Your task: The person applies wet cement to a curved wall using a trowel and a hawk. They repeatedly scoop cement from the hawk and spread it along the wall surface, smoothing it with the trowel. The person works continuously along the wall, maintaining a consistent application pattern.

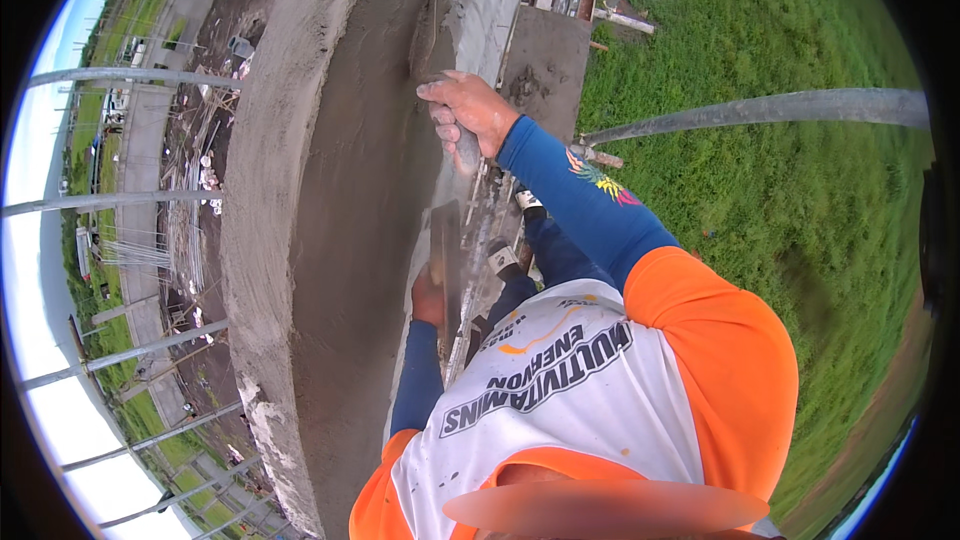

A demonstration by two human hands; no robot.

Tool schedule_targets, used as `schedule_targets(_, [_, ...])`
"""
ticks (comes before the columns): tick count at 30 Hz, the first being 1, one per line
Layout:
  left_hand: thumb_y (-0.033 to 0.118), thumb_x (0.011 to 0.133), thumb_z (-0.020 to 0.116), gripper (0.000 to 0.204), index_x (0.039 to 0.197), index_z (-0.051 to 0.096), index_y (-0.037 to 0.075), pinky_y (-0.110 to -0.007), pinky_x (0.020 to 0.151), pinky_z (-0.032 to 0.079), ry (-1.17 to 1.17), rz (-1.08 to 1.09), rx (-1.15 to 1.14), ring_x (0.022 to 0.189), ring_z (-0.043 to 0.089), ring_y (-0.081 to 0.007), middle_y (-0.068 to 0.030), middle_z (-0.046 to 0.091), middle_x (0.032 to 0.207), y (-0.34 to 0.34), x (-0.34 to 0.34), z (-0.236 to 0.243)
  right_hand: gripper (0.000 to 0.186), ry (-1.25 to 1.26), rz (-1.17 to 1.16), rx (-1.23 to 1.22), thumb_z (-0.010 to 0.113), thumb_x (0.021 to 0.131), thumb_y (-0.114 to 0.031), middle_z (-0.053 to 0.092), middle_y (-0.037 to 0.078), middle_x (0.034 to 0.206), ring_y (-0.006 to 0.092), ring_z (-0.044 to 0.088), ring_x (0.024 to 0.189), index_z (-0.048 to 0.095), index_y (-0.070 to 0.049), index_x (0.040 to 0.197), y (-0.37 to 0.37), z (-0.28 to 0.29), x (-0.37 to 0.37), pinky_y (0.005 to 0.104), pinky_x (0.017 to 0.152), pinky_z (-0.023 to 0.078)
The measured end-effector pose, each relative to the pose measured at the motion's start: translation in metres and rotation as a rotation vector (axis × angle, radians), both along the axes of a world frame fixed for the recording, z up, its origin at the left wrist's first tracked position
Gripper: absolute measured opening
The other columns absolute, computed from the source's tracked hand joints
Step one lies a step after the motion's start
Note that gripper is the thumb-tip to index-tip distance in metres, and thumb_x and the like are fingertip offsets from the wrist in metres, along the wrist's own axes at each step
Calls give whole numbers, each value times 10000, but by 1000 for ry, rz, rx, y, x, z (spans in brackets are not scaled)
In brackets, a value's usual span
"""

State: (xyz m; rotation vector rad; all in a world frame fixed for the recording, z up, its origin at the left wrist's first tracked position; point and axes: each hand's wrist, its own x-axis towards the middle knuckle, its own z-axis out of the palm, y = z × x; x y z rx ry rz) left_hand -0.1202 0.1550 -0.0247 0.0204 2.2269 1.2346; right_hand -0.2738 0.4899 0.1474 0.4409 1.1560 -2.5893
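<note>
My right hand (467,118) is closed round the handle of a trowel. The trowel's long narrow blade (425,30) lies against the wet grey mortar (360,170) on the wall, seen nearly edge-on. Closer to my body, my left hand (428,298) is beside the wall, partly hidden, gripping a flat grey board (446,245) that looks like a mortar hawk. Both hands and the trowel handle are smeared with mortar.
A rough concrete ledge (270,160) runs along the wall's left side. My shoes (502,256) stand on narrow scaffold planks below. Metal poles (760,112) cross at right above grass (720,30). A mortar-stained board (545,65) lies beyond my right hand. Rubble and rods (190,210) lie far below left.
</note>
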Motion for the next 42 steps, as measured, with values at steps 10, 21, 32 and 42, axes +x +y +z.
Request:
schedule_targets(10, [100,865,639,340,1190,655,2,-456,885,518,59,35,-54,1022,689,-422,-250,722,1047,-3,5,-26,383,241,105,423,629,972,-175,629,136,746,268,649,571,540,73,1250,-73,7,55,440,530,528])
schedule_targets(21, [150,934,633,287,1184,664,11,-448,907,513,249,121,116,1006,702,-371,-217,737,1039,0,9,-28,443,929,173,1135,689,915,-260,690,277,1038,492,663,939,606,44,1226,-113,-57,120,519,802,540])
schedule_targets(32, [73,890,614,384,1266,655,3,-411,918,514,143,25,-37,1042,679,-335,-216,729,1092,-2,2,-41,325,628,-60,1086,713,897,-127,714,246,1048,405,695,937,658,53,1161,0,-16,-10,389,848,557])
schedule_targets(42, [57,887,700,378,1259,668,-6,-382,943,512,32,51,-53,1045,683,-248,-135,742,1134,3,10,-23,393,872,178,1304,721,871,-269,725,201,1072,429,692,909,653,-55,1193,-98,-46,81,508,785,566])
